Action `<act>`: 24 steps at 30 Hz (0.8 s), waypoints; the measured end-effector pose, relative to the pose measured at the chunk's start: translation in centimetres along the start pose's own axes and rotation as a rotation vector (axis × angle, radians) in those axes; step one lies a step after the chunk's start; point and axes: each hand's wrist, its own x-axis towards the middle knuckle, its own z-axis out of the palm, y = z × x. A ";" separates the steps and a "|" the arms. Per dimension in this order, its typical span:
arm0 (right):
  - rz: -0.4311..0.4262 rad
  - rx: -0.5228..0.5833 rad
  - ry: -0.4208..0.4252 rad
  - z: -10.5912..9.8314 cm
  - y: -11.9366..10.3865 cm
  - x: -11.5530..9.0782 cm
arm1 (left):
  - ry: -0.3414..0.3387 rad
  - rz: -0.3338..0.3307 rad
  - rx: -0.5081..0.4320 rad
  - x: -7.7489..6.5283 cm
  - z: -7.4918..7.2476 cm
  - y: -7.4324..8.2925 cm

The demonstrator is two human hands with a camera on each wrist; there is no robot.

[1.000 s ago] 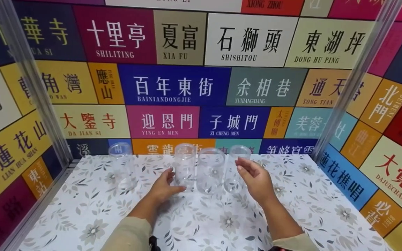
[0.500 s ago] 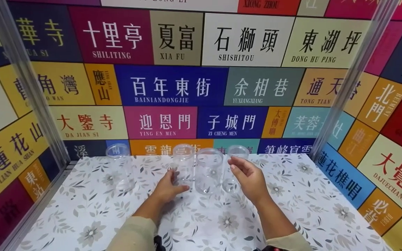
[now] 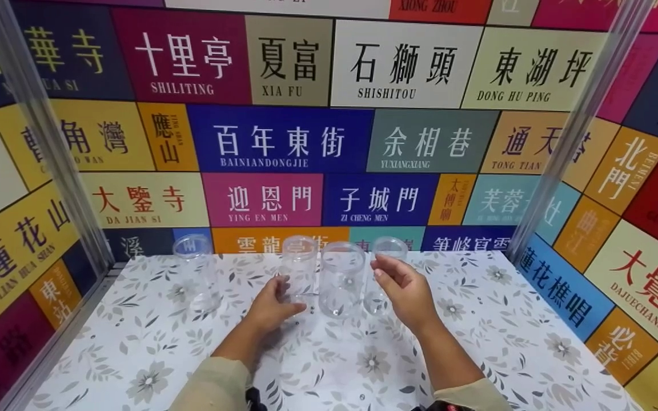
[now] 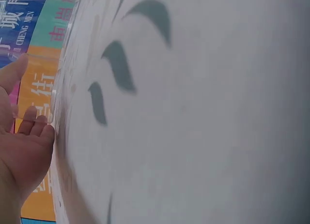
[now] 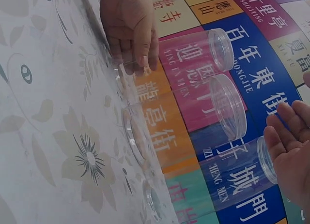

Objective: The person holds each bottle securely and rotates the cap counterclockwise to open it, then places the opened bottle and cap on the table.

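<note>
Several clear plastic cylindrical jars stand upright in a row. My left hand [image 3: 272,305] is beside the lower part of the second jar [image 3: 300,265] from the left, thumb in front and fingers at its left side. In the left wrist view, the relaxed fingers [image 4: 36,120] overlap that see-through jar [image 4: 43,88]. My right hand [image 3: 409,291] is at the right jar [image 3: 376,299], its loosely bent fingers near the rim. Between the hands stands a wider jar [image 3: 341,285], its clear rim [image 5: 230,108] showing in the right wrist view.
Farther left stands another clear jar [image 3: 197,285], apart from the others. A white floral cloth [image 3: 329,365] covers the table. Printed panels with large characters [image 3: 283,140] rise behind, with transparent corner posts [image 3: 49,125] at the sides.
The head view has shifted slightly. My right hand has moved a little left, closer over the right jar, and my left thumb a little right across the second jar. The jars stand as before.
</note>
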 end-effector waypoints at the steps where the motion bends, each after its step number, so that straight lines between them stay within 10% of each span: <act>1: 0.000 -0.004 -0.003 0.0 -0.1 0.1 | 0.005 0.002 -0.002 -0.1 -0.1 0.0; 24: -0.021 -0.081 -0.115 1.7 -1.4 2.4 | 0.010 0.065 0.092 -2.1 -1.7 2.2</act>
